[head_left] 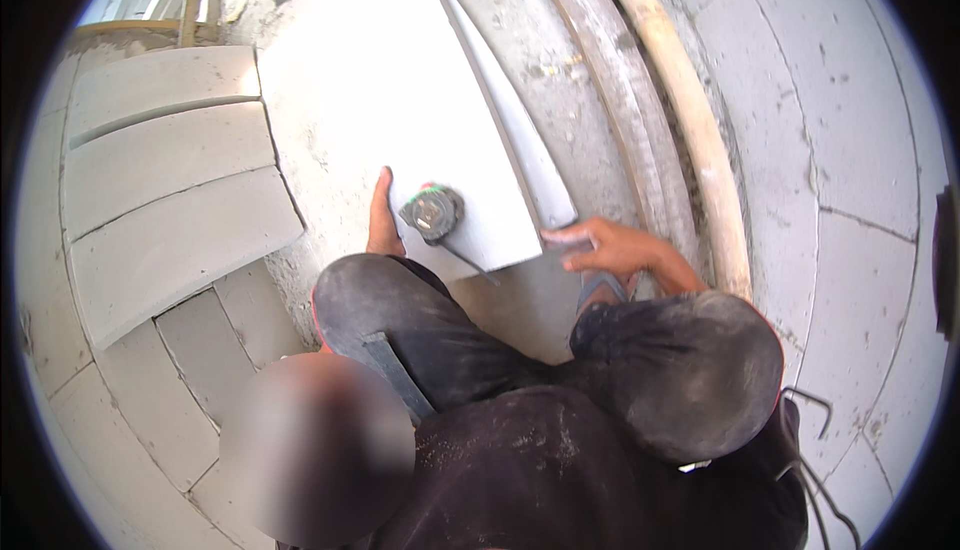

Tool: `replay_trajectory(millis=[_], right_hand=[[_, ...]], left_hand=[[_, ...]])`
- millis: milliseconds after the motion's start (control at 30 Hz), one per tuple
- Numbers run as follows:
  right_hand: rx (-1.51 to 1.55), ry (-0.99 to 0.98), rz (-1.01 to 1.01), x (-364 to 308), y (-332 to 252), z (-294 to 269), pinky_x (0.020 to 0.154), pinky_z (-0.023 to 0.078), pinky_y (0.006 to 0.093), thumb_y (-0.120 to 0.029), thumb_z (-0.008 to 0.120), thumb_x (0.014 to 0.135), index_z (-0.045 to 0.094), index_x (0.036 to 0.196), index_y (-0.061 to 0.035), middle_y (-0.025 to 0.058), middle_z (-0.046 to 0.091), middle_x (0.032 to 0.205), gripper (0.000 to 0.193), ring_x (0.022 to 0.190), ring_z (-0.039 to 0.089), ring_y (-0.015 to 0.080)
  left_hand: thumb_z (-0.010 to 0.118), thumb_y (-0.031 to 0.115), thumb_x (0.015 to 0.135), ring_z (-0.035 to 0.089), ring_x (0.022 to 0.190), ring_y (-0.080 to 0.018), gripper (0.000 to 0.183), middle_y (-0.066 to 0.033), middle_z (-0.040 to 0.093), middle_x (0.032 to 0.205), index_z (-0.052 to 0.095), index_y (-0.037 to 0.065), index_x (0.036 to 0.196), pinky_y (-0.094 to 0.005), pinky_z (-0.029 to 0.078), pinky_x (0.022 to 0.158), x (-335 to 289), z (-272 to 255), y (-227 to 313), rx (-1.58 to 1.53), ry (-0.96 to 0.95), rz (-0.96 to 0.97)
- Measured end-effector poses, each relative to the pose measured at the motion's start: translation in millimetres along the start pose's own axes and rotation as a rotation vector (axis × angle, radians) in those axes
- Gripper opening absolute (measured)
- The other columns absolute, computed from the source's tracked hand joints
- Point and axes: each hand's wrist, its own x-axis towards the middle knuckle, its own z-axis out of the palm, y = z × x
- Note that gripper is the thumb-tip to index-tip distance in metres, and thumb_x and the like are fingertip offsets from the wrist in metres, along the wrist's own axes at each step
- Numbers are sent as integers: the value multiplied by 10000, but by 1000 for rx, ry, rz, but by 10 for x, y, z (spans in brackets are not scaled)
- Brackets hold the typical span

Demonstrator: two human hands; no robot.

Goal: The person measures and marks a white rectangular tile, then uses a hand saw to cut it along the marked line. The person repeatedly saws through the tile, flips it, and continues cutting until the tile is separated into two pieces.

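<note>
In front of my knees lies a large, flat white block (420,80), brightly lit. A dark round tape measure (436,213) with a green and red spot rests on its near end, its dark strap trailing toward the edge. My left hand (384,218) is at the block's near left side, left of the tape measure, seen narrowly with straight fingers; part of it is hidden behind my knee. By the near right corner is my right hand (608,250), thumb and forefinger apart, the forefinger reaching the block's edge. Neither hand is visibly closed round anything.
Another pale slab (515,115) sits beside the white block. Long timber (620,80) and a rounded pole (690,100) run along the right. Pale blocks (170,170) are laid at left. A bent metal rod (822,410) is at lower right. A blurred patch hides the lower left.
</note>
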Motion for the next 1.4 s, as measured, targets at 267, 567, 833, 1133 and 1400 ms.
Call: replay_trajectory(millis=[267,567,833,1133,1400], right_hand=[[-3,475,102,328,-641,-744,1003,555,416,-254,735,978,723,1358,-1,217,782,1223,457,1109,745,283],[-197,929,-84,2166,-1467,-2193,953,576,421,-310,713,965,779,1199,-17,244,789,1119,381,1042,770,337],[-465,1116,-84,4091,-1419,-3383,956,560,505,-326,725,939,740,1189,5,252,758,1129,415,1099,727,421],[-715,1030,188,5327,-1233,-3887,1002,565,517,-291,717,943,700,1237,-4,239,712,1271,411,1200,682,425],[-931,1091,117,5081,-1535,-4359,965,598,493,-179,669,952,641,1290,-15,259,725,1242,377,1157,727,424]], left_hand=[[575,627,1049,308,1593,-398,999,-302,313,1705,223,-64,1679,-480,289,1283,492,-260,751,718,123,460],[614,579,1030,181,1620,-481,916,-311,234,1731,281,31,1683,-706,112,1275,1057,1327,1136,1551,197,910],[597,526,1037,65,1644,-485,876,-305,160,1753,279,36,1690,-713,28,1277,1129,1467,955,1562,278,831],[681,540,972,84,1649,-475,940,-288,154,1768,310,69,1695,-730,25,1264,1134,1494,1052,1520,238,723],[707,494,952,102,1647,-474,942,-272,151,1773,302,85,1698,-706,30,1274,1171,1540,1042,1514,239,709]])
